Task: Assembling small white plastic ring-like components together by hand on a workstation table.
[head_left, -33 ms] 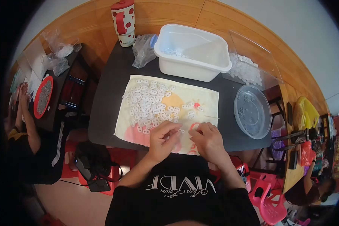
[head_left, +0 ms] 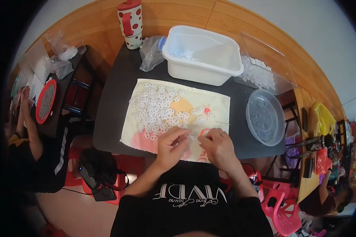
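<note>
A pale printed cloth (head_left: 215, 100) lies on the dark table, with a heap of small white oval pieces (head_left: 156, 104), each with two holes. Over the cloth's near edge, my left hand (head_left: 172, 148) is closed in a pinch, with a white two-hole piece (head_left: 191, 138) at its fingertips. Just to its right, my right hand (head_left: 218, 147) has thumb and fingers pressed together; what they hold, if anything, is hidden. Several more white pieces lie beyond my hands. A thin needle-like rod (head_left: 223, 123) rests at the cloth's right edge.
A white tub (head_left: 203, 71) with small pieces stands behind the cloth. To the right are a round clear container (head_left: 279, 132) of small dark parts and a clear box (head_left: 257, 73) of white pieces. A spotted tumbler (head_left: 130, 25) and plastic bag (head_left: 150, 55) stand back left. People sit either side.
</note>
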Tool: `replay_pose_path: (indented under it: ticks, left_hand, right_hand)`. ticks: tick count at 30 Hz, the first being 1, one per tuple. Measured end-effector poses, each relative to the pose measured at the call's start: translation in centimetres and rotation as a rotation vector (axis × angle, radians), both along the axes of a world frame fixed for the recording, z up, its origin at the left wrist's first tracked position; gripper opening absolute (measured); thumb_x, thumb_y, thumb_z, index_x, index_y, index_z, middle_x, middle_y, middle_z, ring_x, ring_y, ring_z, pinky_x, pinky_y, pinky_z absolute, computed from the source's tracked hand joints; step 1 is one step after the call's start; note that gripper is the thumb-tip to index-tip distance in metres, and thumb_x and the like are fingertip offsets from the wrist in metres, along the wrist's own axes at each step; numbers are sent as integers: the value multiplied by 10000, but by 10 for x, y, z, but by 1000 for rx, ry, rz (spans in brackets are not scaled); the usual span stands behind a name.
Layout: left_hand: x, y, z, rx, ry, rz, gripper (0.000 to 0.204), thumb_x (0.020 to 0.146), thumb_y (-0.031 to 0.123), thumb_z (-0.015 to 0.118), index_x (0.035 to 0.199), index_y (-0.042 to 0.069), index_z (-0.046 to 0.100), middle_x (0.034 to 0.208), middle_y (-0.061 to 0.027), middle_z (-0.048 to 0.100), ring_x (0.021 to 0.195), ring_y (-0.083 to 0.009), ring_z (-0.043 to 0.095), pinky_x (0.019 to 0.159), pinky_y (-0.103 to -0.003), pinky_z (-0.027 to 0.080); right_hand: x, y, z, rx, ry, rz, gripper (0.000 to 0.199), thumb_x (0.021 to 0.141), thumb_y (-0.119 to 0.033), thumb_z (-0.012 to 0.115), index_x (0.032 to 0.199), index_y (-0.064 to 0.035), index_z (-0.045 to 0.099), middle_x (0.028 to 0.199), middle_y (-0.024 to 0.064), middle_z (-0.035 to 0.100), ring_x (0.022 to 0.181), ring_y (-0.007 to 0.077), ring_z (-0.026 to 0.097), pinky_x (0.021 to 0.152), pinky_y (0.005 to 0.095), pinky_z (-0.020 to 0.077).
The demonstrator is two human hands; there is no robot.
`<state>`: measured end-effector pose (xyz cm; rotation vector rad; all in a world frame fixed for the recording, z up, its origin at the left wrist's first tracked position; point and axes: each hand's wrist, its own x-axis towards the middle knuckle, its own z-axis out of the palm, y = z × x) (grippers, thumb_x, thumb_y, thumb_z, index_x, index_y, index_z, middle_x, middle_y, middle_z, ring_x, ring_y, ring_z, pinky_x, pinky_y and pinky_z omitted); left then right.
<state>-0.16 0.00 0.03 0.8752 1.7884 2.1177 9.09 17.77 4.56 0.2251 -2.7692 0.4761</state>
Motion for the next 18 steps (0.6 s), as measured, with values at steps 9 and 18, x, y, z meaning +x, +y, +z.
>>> replay_pose_path:
  ticks: [9,18]
  left_hand:
    - [3,0,-1,28,-30,-24,317,840,-133,633,1131,-17,684,919,-38,593,810,-92,555,703,-215,446]
    - [4,0,-2,101,-159,-35,317,855,-121,648,1154,-18,674,949,-29,593,841,-79,550,734,-212,450]
  right_hand:
    - [-1,5,1,-196,28,38,146,739,-3,692,877,-50,686,812,110,580,761,304,599,656,394,485]
    - [-32,21,1,-109,145,-112,121,768,2,673,885,-28,672,815,133,582,759,348,604,649,421,482]
